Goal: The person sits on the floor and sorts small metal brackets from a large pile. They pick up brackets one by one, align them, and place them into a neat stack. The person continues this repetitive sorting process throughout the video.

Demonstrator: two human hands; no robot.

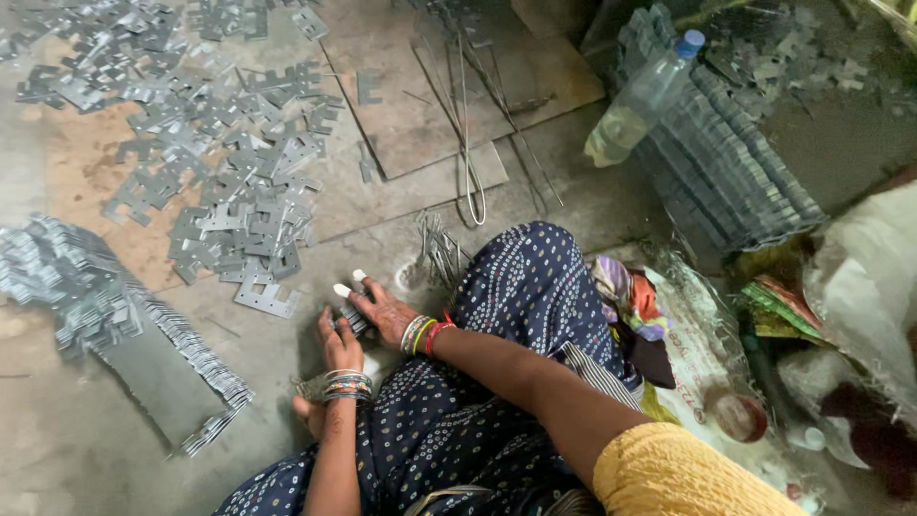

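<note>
Around you: a wide scatter of flat metal stampings (224,182) covers the floor ahead and to your left, loose and overlapping. A long fanned row of stacked plates (115,315) lies at far left, curving down past a bare grey sheet (158,377). Thin wire rods (468,124) lie across a board (420,105) ahead. At upper right a clear plastic bottle (642,96) with a blue cap leans on a dense stack of plates (726,162). Cloth and bags (669,325) crowd your right side. One stamping (266,298) lies just beyond your fingertips.

Your hands meet low on the floor, before your knee in the dotted blue cloth (521,296). Your left hand (341,346), bangles at the wrist, curls over a small bundle of plates (351,317). Your right hand (382,308) lies against the same bundle from the other side, two taped fingertips (342,290) stretched forward. Both hands press on the bundle; whether the fingers close fully around it is hidden.
</note>
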